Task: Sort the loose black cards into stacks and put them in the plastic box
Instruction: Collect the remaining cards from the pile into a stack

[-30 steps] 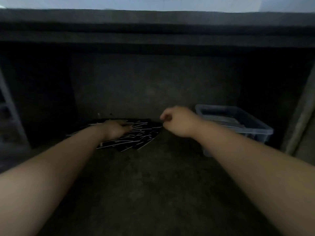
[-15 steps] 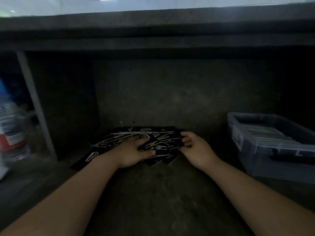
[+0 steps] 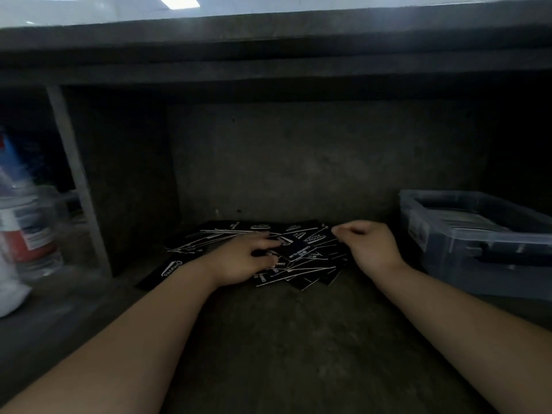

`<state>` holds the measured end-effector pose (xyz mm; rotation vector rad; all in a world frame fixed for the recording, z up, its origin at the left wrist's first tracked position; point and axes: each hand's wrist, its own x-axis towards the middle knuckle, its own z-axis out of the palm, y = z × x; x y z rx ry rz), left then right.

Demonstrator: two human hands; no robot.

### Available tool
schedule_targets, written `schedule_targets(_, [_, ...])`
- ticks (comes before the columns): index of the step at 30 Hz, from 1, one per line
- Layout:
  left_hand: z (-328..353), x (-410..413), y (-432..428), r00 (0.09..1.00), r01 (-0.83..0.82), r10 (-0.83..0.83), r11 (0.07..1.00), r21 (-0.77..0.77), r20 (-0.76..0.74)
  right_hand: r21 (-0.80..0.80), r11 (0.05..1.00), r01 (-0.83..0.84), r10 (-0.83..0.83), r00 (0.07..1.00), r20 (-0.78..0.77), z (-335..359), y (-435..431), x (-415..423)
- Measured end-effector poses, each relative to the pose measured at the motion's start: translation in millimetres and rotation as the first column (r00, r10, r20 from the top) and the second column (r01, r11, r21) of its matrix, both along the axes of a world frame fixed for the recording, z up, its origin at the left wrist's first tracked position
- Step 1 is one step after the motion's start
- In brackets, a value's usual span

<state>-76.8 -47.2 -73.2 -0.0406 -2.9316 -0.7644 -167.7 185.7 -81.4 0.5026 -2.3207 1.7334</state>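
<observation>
A loose pile of black cards (image 3: 301,271) with white print lies on the dark shelf floor against the back wall. My left hand (image 3: 242,259) lies on the pile's middle, its thumb and fingers pinching the left edge of one tilted black card (image 3: 300,252). Curled at the pile's right edge, my right hand (image 3: 369,248) pinches the corner of another card (image 3: 318,238) with its fingertips. The clear plastic box (image 3: 442,243) stands to the right with stacked cards inside.
A grey upright post (image 3: 76,177) bounds the shelf bay on the left, with plastic bottles (image 3: 28,234) beyond it. A low overhang (image 3: 268,58) runs across the top. One black card (image 3: 167,271) lies apart at the pile's front left.
The view has moved closer to the pile. My right hand came down to the pile's right edge and curled over a card. My left hand shifted from lying flat to pinching a card.
</observation>
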Motion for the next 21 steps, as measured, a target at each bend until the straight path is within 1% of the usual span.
schedule_targets(2, [-0.4, -0.2, -0.6, 1.0, 0.01, -0.011, 1.0, 0.02, 0.013, -0.072, 0.997, 0.024, -0.021, 0.999, 0.042, 5.1, -0.3, 2.9])
schedule_targets(4, [3.0, -1.0, -1.3, 0.999, -0.033, 0.036, 0.998, 0.059, -0.041, -0.178, 0.982, 0.056, -0.034, 0.992, 0.121, 13.3, 2.6, 2.8])
schedule_targets(5, [4.1, -2.0, -2.4, 0.995, -0.055, 0.06, 0.996, 0.069, -0.078, -0.24, 0.967, 0.08, -0.05, 0.99, 0.129, 18.7, 5.6, 3.6])
schedule_targets(6, [4.5, -2.6, -3.3, 0.991, -0.063, 0.073, 0.994, 0.087, -0.112, -0.293, 0.95, 0.107, -0.082, 0.992, 0.096, 23.9, 9.8, 4.3])
schedule_targets(8, [5.0, -1.6, -2.2, 0.986, -0.063, 0.09, 0.981, 0.185, -0.142, -0.333, 0.931, 0.148, -0.179, 0.982, -0.064, 34.2, 17.2, 9.1])
schedule_targets(10, [6.1, 1.2, 0.9, 0.973, -0.085, 0.145, 0.948, 0.306, -0.178, -0.359, 0.925, 0.121, -0.201, 0.96, -0.193, 43.5, 17.6, 18.9])
schedule_targets(11, [8.9, 3.1, 3.4, 0.965, -0.092, 0.178, 0.915, 0.392, -0.19, -0.387, 0.919, 0.077, -0.166, 0.965, -0.201, 45.8, 14.8, 24.7])
schedule_targets(12, [12.4, 5.0, 5.3, 0.963, -0.079, 0.199, 0.852, 0.517, -0.18, -0.415, 0.91, 0.016, -0.096, 0.98, -0.173, 46.3, 9.9, 31.1])
schedule_targets(13, [16.6, 6.7, 5.9, 0.971, -0.054, 0.192, 0.754, 0.655, -0.142, -0.432, 0.901, -0.045, -0.015, 0.991, -0.134, 45.1, 3.8, 37.3])
schedule_targets(14, [21.1, 9.7, 6.9, 0.982, -0.028, 0.158, 0.653, 0.757, -0.1, -0.436, 0.895, -0.096, 0.058, 0.993, -0.099, 42.4, -3.0, 43.3])
schedule_targets(15, [24.3, 12.3, 6.2, 0.991, -0.014, 0.114, 0.594, 0.804, -0.067, -0.422, 0.897, -0.129, 0.111, 0.992, -0.068, 38.3, -8.9, 46.9])
schedule_targets(16, [25.7, 14.9, 5.1, 0.997, -0.008, 0.071, 0.593, 0.805, -0.042, -0.403, 0.904, -0.145, 0.142, 0.989, -0.039, 33.9, -12.4, 48.3])
schedule_targets(18, [23.3, 16.4, -0.5, 0.999, -0.013, 0.047, 0.664, 0.747, -0.024, -0.342, 0.928, -0.147, 0.157, 0.988, 0.002, 25.4, -16.5, 47.7])
schedule_targets(19, [20.9, 15.5, -4.7, 0.998, -0.018, 0.061, 0.69, 0.724, -0.033, -0.253, 0.959, -0.125, 0.128, 0.992, -0.004, 21.6, -17.3, 45.8])
schedule_targets(20, [19.2, 13.6, -8.4, 0.995, -0.025, 0.086, 0.689, 0.724, -0.047, -0.096, 0.992, -0.084, 0.081, 0.996, -0.035, 18.9, -17.7, 44.9])
schedule_targets(21, [17.7, 11.4, -12.8, 0.99, -0.044, 0.131, 0.665, 0.745, -0.059, 0.097, 0.995, -0.029, 0.036, 0.997, -0.074, 17.2, -18.8, 45.3])
